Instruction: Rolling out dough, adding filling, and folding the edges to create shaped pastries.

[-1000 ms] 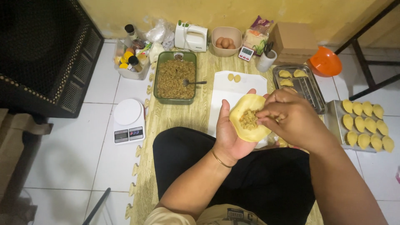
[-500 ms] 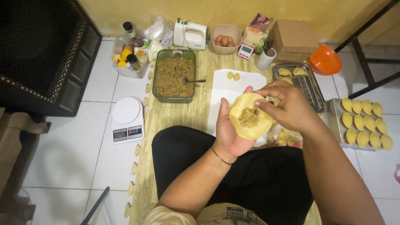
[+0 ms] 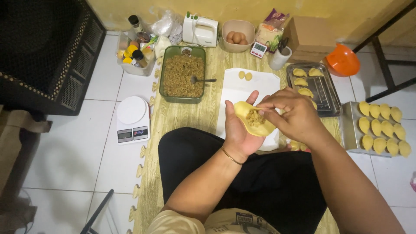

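My left hand (image 3: pixel 237 132) cups a round of yellow dough (image 3: pixel 248 117) with brown filling (image 3: pixel 255 118) heaped in its middle. My right hand (image 3: pixel 291 113) reaches in from the right and pinches the dough's far edge with its fingertips, folding it over the filling. Both hands hover above a white board (image 3: pixel 242 89) with two small dough balls (image 3: pixel 245 76) on it. A green dish of filling (image 3: pixel 182 74) with a fork (image 3: pixel 201 80) in it stands to the left of the board.
A metal tray (image 3: pixel 323 93) with shaped pastries sits on the right, a second tray (image 3: pixel 346 130) of several pastries beyond it. A white scale (image 3: pixel 132 119) lies left. A bowl of eggs (image 3: pixel 237 37), hand mixer (image 3: pixel 199 29), bottles (image 3: pixel 135 54), cardboard box (image 3: pixel 310 37) and orange bowl (image 3: pixel 342 60) line the back.
My right hand's fingers have shifted along the dough's edge, and the dough has folded further around the filling. My left hand has stayed under it.
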